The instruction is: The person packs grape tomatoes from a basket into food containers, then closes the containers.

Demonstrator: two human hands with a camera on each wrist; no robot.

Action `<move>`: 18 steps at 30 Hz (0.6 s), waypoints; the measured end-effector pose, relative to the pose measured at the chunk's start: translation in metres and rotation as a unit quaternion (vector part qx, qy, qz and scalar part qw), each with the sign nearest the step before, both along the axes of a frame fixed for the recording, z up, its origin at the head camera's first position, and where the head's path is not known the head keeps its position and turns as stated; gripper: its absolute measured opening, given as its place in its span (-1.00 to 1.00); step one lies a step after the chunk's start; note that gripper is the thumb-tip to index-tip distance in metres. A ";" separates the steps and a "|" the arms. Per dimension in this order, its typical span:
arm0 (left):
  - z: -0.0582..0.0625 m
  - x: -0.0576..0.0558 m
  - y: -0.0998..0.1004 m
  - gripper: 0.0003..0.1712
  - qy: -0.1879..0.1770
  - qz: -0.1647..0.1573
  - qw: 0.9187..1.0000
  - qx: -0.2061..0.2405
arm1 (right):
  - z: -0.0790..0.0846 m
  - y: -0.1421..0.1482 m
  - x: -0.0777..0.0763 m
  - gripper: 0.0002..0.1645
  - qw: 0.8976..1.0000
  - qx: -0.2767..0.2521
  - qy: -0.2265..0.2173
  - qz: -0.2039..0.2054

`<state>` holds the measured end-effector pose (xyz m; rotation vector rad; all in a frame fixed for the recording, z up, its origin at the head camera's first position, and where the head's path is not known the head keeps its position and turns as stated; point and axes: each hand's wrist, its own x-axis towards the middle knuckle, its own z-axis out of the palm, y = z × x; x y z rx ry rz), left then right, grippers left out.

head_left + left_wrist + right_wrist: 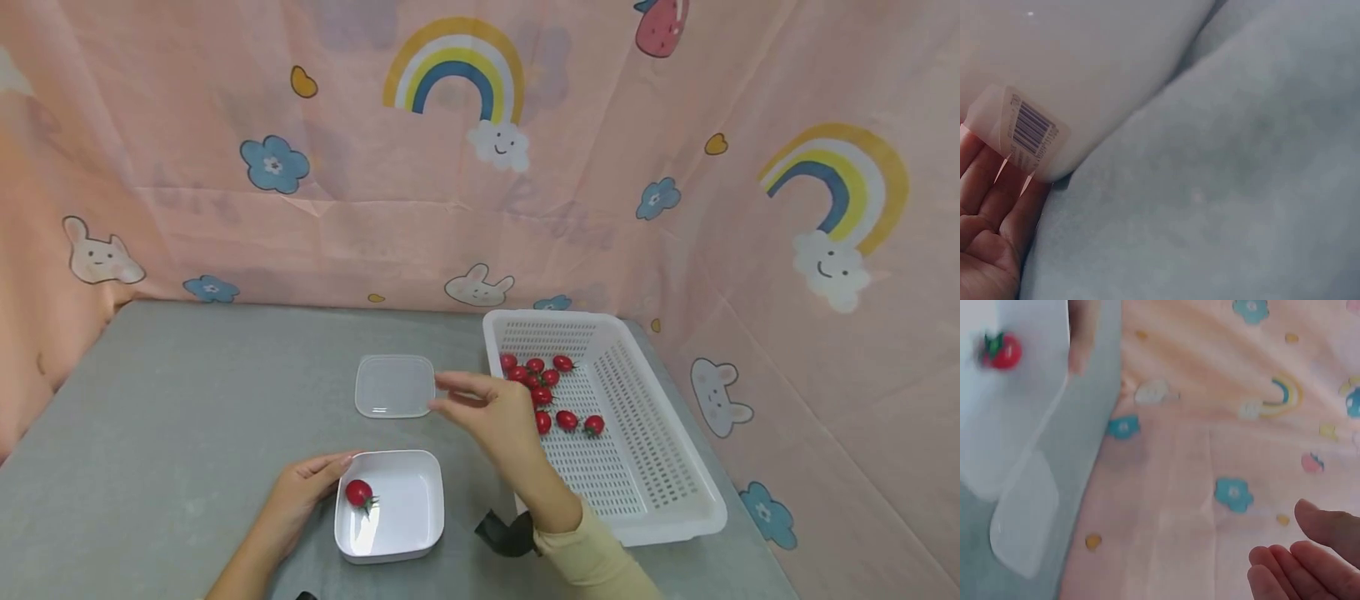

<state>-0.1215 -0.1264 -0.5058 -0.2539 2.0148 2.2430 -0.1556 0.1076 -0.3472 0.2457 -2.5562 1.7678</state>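
Touching white box (411,510), left grip (298,495) seemingly straight-fingered, near tomato (359,493) inside; right grip (498,417) parted.

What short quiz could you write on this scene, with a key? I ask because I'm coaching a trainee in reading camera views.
1. Where does the clear lid lie?
A. Flat on the table, beyond the small white container as seen from the head camera
B. Inside the small white container
C. On top of the small white container

2. True or false: the right grip is holding nothing.

3. How many tomatoes lie in the small white container?

Key:
1. A
2. True; thumb and fingertips stand apart, with nothing between them.
3. One
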 end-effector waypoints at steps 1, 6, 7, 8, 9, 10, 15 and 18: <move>0.000 0.000 0.000 -0.64 0.000 0.001 1.000 0.000 | 0.003 0.006 -0.005 -0.68 1.000 -0.002 -0.003 -0.010; 0.000 0.000 0.000 -0.63 -0.007 0.007 1.000 -0.003 | 0.012 0.036 -0.034 -0.60 0.998 0.025 -0.028 -0.057; -0.001 0.000 -0.001 -0.62 -0.009 0.007 1.000 -0.004 | 0.011 0.041 -0.040 -0.59 0.997 0.032 -0.032 -0.066; -0.001 0.000 -0.001 -0.62 -0.012 0.007 1.000 -0.005 | 0.011 0.048 -0.046 -0.59 0.996 0.039 -0.035 -0.076; -0.001 -0.001 -0.001 -0.62 -0.014 0.007 1.000 -0.007 | 0.010 0.054 -0.053 -0.57 0.995 0.049 -0.035 -0.083; -0.001 -0.001 -0.001 -0.61 -0.016 0.006 1.000 -0.007 | 0.010 0.060 -0.059 -0.56 0.994 0.058 -0.036 -0.091; -0.002 -0.002 -0.001 -0.63 -0.021 0.006 1.000 -0.011 | 0.004 0.092 -0.085 -0.50 0.989 0.079 -0.022 -0.123; -0.002 -0.002 -0.001 -0.66 -0.023 0.011 1.000 -0.013 | -0.003 0.110 -0.099 -0.48 0.989 0.073 -0.018 -0.129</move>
